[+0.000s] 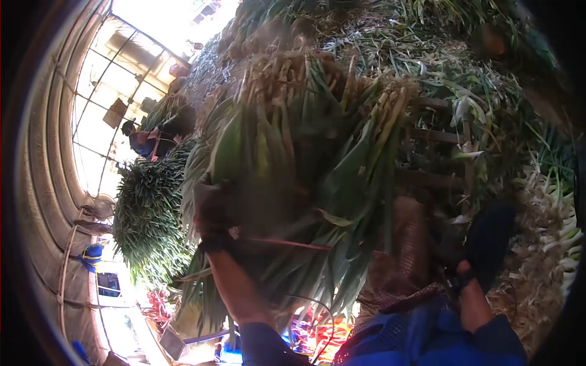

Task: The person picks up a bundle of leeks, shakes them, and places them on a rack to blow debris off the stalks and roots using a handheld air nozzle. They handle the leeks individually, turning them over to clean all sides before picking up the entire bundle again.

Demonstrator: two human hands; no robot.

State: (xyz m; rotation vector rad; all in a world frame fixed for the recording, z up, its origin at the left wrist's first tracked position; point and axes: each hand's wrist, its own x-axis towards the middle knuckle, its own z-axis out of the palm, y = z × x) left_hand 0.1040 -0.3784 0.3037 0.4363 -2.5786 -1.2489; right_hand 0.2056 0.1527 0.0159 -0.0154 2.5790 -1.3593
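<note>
A big bundle of leek-like plants (354, 177) fills the middle of the view, pale roots at the top and long green leaves hanging down. Against its left side lies my left hand (217, 213) in a dark glove; its fingers are blurred among the leaves. A thin pink strip (293, 244) crosses the leaves to the right of that hand. My right hand (448, 247), dark-gloved too, is low on the right beside a dark, elongated shape (491, 238) I cannot identify. Shadow hides its fingers and anything in them.
Loose leaves and stalks (482, 85) cover the ground behind and to the right. Wooden slats (436, 135) show beside the bundle. Another leafy heap (152, 207) stands at the left, with another person (143, 140) behind it. A metal frame (104, 122) borders the left.
</note>
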